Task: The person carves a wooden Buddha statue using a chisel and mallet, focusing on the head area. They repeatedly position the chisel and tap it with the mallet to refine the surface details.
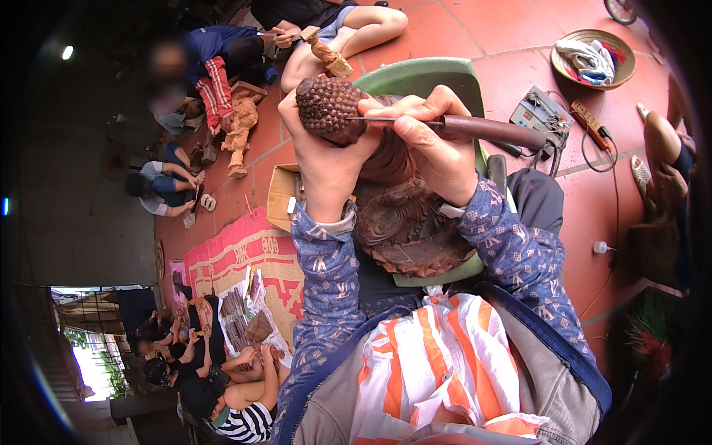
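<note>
One dark brown statue is laid lengthwise over one green seat in front of the wearer, its knobbly head turned away. The head is cupped at its side and neck by the left hand, curled around it. One tool, with a thin metal shaft and a brown handle, is pinched between the thumb and fingers of the right hand, its tip set at the head's curls. Two blue patterned sleeves are worn, and one orange-and-white striped cloth is spread over the lap. Beside the seat, one cardboard box is placed to the left; on the red tiled floor to the right, one grey device and one power strip are set close together. Farther up, one round basket is filled with cloths. Two pale carvings are seen at upper left: one stood on the floor, one held by another person. One patterned mat is laid at lower left, with several tools, too crowded to count, on paper.
</note>
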`<state>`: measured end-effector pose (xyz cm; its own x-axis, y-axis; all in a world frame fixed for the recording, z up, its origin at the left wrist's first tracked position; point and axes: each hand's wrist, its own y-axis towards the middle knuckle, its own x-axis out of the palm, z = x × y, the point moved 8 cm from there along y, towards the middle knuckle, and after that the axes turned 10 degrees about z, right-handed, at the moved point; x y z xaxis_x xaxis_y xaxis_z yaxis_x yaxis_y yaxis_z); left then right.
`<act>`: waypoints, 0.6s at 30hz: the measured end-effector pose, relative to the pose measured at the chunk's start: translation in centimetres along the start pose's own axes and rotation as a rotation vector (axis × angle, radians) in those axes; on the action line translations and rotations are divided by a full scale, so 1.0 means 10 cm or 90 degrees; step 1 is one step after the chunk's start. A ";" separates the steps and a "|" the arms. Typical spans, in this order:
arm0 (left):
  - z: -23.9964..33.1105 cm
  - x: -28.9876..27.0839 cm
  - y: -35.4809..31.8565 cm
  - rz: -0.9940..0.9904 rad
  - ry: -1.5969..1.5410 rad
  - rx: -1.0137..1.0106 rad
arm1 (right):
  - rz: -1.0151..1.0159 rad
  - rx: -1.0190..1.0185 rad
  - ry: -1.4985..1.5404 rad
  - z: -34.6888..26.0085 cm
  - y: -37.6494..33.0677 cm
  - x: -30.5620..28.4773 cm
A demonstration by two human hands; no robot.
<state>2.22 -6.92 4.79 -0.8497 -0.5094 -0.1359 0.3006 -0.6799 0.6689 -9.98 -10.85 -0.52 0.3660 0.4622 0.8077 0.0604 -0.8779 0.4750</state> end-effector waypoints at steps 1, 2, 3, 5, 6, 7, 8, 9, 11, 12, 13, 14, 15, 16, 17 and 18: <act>0.00 0.00 0.00 0.000 0.007 0.004 | -0.005 0.000 0.003 0.00 0.00 0.00; 0.00 0.01 0.00 0.000 0.014 0.007 | -0.010 -0.003 -0.002 0.00 0.01 0.00; -0.01 0.01 0.00 0.000 0.021 0.009 | -0.014 -0.005 -0.007 0.00 0.02 0.00; -0.02 0.00 0.00 0.008 0.027 -0.001 | -0.016 0.000 -0.019 0.00 0.02 0.01; -0.03 -0.02 0.00 0.013 0.030 -0.006 | -0.014 0.007 -0.026 -0.01 0.01 0.02; -0.05 -0.04 -0.01 0.011 0.038 0.000 | -0.011 0.013 -0.033 -0.01 0.01 0.03; -0.08 -0.06 -0.01 0.008 0.043 0.007 | -0.014 0.008 -0.021 -0.01 0.01 0.02; -0.09 -0.06 -0.02 0.006 0.048 0.013 | -0.016 0.003 -0.009 -0.01 0.02 0.02; -0.07 -0.07 -0.02 0.013 0.060 0.032 | -0.021 -0.001 0.002 -0.02 0.02 0.02; -0.06 -0.08 -0.03 0.017 0.066 0.043 | -0.023 0.000 0.001 -0.03 0.02 0.02; -0.05 -0.06 -0.02 0.015 0.054 0.022 | -0.025 0.002 0.001 -0.03 0.02 0.03; -0.03 -0.04 -0.01 0.011 0.041 0.002 | -0.038 0.000 -0.009 -0.04 0.02 0.03; -0.02 -0.01 -0.01 0.007 0.028 -0.019 | -0.051 -0.003 -0.018 -0.03 0.01 0.02; -0.03 -0.01 0.00 0.006 0.035 -0.010 | -0.064 -0.005 -0.027 -0.04 0.01 0.02; -0.05 -0.04 0.00 0.006 0.045 -0.002 | -0.061 -0.010 -0.043 -0.04 0.00 0.03; -0.05 -0.05 0.00 0.006 0.054 0.007 | -0.058 -0.015 -0.060 -0.05 0.00 0.05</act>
<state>2.82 -6.92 4.52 -0.8069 -0.5588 -0.1914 0.3030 -0.6698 0.6779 -10.32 -10.52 0.03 0.4459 0.5247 0.7252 0.0753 -0.8293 0.5537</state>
